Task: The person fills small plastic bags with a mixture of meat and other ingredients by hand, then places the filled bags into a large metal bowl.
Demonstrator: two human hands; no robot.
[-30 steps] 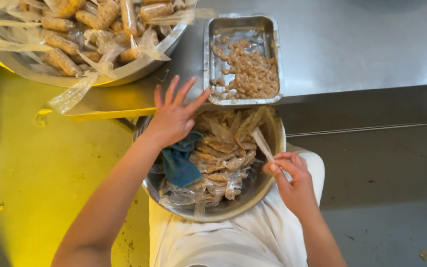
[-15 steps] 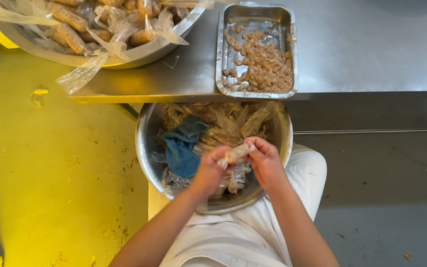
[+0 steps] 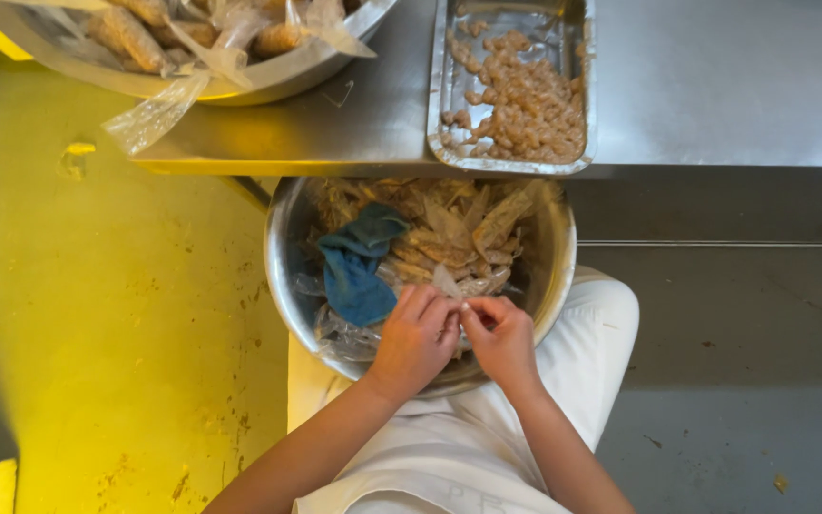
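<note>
Yellow-lit floor lies below; nearest, white trousered knees. Over them the left hand and right hand meet fingertip to fingertip, pinching a crinkled clear plastic packet above the round steel bowl — wrappers, blue cloth. Farther, the steel table bears a rectangular tray of knobbly pale pieces.

We cannot tell what our left hand and right hand pinch between them; the fingers cover all but a scrap of clear plastic bag. The far-left steel bowl of bagged pieces is cut off by the top edge, as is the tray. Our lap bowl's far rim hides under the table.
</note>
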